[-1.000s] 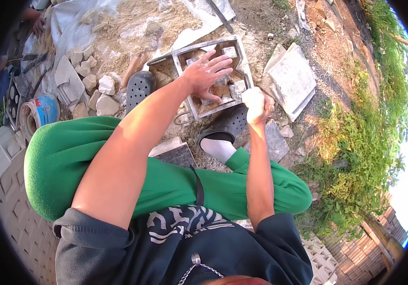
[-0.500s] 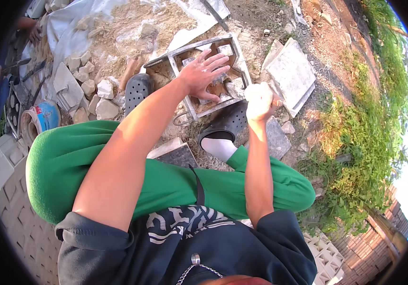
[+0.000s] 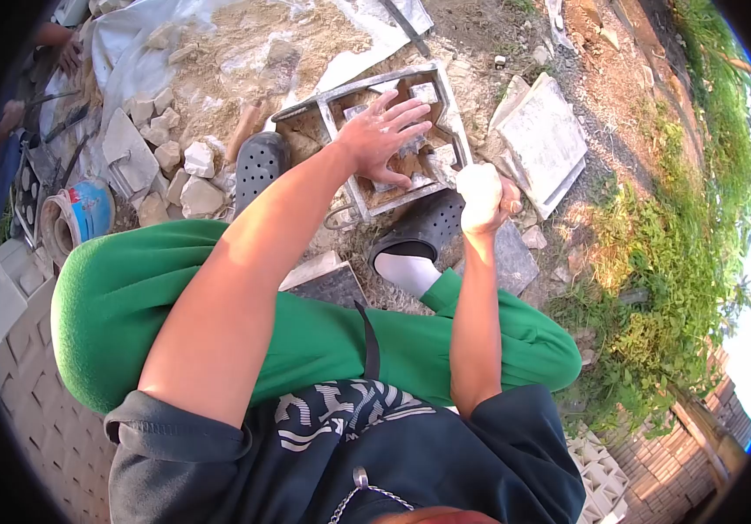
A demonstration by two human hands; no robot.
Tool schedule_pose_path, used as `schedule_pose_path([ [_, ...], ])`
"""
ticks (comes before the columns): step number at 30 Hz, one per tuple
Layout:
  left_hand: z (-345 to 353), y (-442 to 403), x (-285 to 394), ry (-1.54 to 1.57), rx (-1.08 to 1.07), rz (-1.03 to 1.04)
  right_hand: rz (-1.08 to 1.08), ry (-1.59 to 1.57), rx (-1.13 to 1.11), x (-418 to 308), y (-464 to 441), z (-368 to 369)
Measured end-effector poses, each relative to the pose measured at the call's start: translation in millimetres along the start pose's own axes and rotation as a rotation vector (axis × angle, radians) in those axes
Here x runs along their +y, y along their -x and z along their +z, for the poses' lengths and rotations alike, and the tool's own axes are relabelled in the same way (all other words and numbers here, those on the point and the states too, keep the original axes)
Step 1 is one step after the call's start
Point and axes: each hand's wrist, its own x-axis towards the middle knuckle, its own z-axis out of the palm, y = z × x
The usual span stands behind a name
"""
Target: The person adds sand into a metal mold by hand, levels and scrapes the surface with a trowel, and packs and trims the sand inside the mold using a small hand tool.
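Note:
A metal frame mould [image 3: 365,210] with grey blocks inside lies on the ground between my feet. My left hand [image 3: 384,140] is over the mould with its fingers spread and nothing held; its fingertips reach across the inner blocks. At the mould's right corner, my right hand [image 3: 484,199] is closed in a fist. A dark metal bar [image 3: 459,148] shows just above that fist at the mould's edge, and whether the fist grips it cannot be made out. Dark clogs [image 3: 417,229] are on my feet, one at each side of the mould.
Flat grey slabs [image 3: 543,135] are stacked right of the mould. Broken stones [image 3: 202,196] and a blue bucket [image 3: 91,208] lie at the left. Sandy material [image 3: 227,74] covers a white sheet. Another person's hand [image 3: 69,54] shows at the upper left. Plants [image 3: 655,288] grow at the right.
My right fist has shifted slightly right and down from the mould's corner. My left hand stays spread over the mould. At the far left, more of the other person's second hand shows.

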Motion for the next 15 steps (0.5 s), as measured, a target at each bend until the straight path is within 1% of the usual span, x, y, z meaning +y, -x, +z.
schedule_pose_path([
  [1, 0, 2, 2, 0.001, -0.005, -0.004, -0.082, 0.044, 0.03, 5, 5, 2],
  [2, 1, 4, 5, 0.007, -0.01, 0.003, -0.075, 0.05, 0.035, 7, 8, -4],
  [4, 2, 0, 3, 0.0, -0.003, 0.008, 0.123, 0.057, -0.155, 8, -3, -10],
  [5, 2, 1, 1, -0.002, -0.004, 0.004, 0.193, -0.148, -0.091, 6, -1, -12],
  [7, 1, 2, -1, 0.003, 0.001, -0.003, 0.128, -0.169, 0.086, 11, 5, -6],
  [8, 0, 2, 2, 0.015, -0.001, 0.006, 0.132, -0.174, 0.051, 27, 12, -9],
  [11, -2, 1, 2, -0.004, -0.032, 0.002, 0.143, -0.14, -0.007, 22, 2, -11],
  [13, -3, -2, -2, -0.02, -0.025, -0.006, 0.145, -0.477, 0.069, 2, -9, -2],
  [14, -1, -2, -3, -0.013, 0.003, -0.002, 0.06, -0.544, 0.14, -15, -14, 3],
  [15, 4, 2, 0, 0.006, 0.024, 0.002, 0.07, -0.68, 0.168, -25, -21, 0],
])
